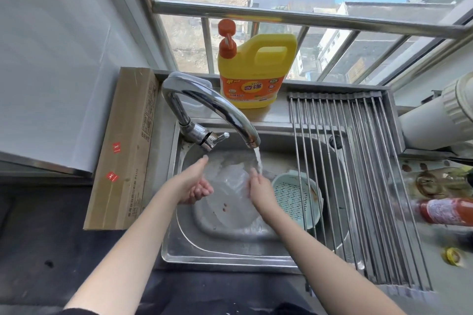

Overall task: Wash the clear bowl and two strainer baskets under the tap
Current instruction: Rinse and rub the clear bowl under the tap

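Sink [174, 245]: stainless steel, set in the dark counter [46, 250]; we stand over it.

Tap [212, 107]: chrome, curved spout, running; the stream lands at the far right rim of the clear bowl.

Clear bowl [230, 202]: held tilted over the sink, under the tap. A few small reddish bits cling to its inside.

Left hand [195, 184]: we grip the bowl's left rim, thumb raised along the edge, fingers curled around it.

Right hand [258, 186]: at the bowl's right rim beside the stream; its fingers blur against the plastic, so we cannot tell whether this grip is closed or merely pressing.

Strainer basket [294, 197]: pale green, perforated, in the sink just right of the bowl, partly under the rack. We see only this one.

Drying rack [358, 173]: metal rods laid across the sink's right side.

Detergent jug [256, 71]: yellow, orange pump, on the sill behind the tap.

Cardboard box [125, 148]: flat, left of the sink.

Red-labelled bottle [445, 212]: on the counter at right, blurred.
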Action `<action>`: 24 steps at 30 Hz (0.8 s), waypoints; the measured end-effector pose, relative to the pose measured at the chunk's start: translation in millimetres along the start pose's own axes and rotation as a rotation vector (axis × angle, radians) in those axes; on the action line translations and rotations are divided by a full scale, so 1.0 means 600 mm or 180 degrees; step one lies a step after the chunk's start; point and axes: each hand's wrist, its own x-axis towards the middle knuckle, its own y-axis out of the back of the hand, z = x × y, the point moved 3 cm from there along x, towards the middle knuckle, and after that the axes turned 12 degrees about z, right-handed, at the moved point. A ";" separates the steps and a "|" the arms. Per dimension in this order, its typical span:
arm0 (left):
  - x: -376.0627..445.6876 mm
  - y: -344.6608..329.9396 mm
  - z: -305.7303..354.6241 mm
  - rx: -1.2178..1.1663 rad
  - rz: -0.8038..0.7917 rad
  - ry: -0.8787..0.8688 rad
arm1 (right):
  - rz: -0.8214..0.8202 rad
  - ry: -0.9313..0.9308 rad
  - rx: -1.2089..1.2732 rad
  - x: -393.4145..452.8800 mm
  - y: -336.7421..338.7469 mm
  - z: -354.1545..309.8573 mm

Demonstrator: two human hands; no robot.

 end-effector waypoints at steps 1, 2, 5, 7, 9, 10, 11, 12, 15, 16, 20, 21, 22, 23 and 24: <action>-0.001 0.007 0.001 -0.0024 0.0051 -0.0029 | -0.0038 -0.0623 0.0145 0.006 -0.007 0.012; -0.004 0.012 0.002 -0.0030 0.0082 -0.0052 | -0.0123 -0.1086 0.0145 0.009 -0.014 0.024; -0.009 0.017 0.000 -0.0061 0.0092 -0.0100 | -0.0276 -0.1544 0.0245 0.009 -0.010 0.028; -0.009 0.017 -0.001 -0.0097 0.0107 -0.0114 | -0.0325 -0.1508 0.0406 0.008 0.004 0.020; -0.006 0.016 -0.004 -0.0069 0.0113 -0.0120 | -0.0369 -0.1613 0.0389 0.007 0.007 0.008; -0.005 0.015 -0.005 -0.0048 0.0097 -0.0122 | -0.0387 -0.1587 0.0259 0.003 0.007 0.000; -0.003 0.014 -0.006 -0.0020 0.0049 -0.0121 | -0.0379 -0.1429 0.0075 0.004 0.008 -0.004; -0.004 0.011 -0.006 0.0024 -0.0026 -0.0118 | -0.0408 -0.1242 0.0042 0.003 0.008 -0.009; -0.015 -0.003 -0.003 0.0058 -0.0374 -0.0080 | -0.0549 -0.0524 0.0716 -0.007 0.018 -0.031; -0.018 -0.010 -0.001 0.0038 -0.0505 -0.0046 | -0.0583 -0.0141 0.0726 -0.012 0.023 -0.039; -0.030 -0.039 0.006 -0.0308 -0.1018 0.0034 | -0.0301 0.1104 0.0036 -0.026 0.027 -0.044; -0.028 -0.048 0.006 -0.0543 -0.1056 0.0027 | -0.0154 0.1374 -0.0214 -0.030 0.027 -0.042; -0.024 -0.058 0.005 -0.0818 -0.1016 0.0005 | 0.0024 0.1674 -0.0426 -0.035 0.028 -0.041; -0.021 -0.071 0.003 -0.1066 -0.0933 -0.0021 | 0.0143 0.1906 -0.0593 -0.041 0.030 -0.039; -0.017 -0.085 -0.001 -0.1264 -0.0815 -0.0010 | 0.0149 0.2052 -0.0719 -0.047 0.032 -0.037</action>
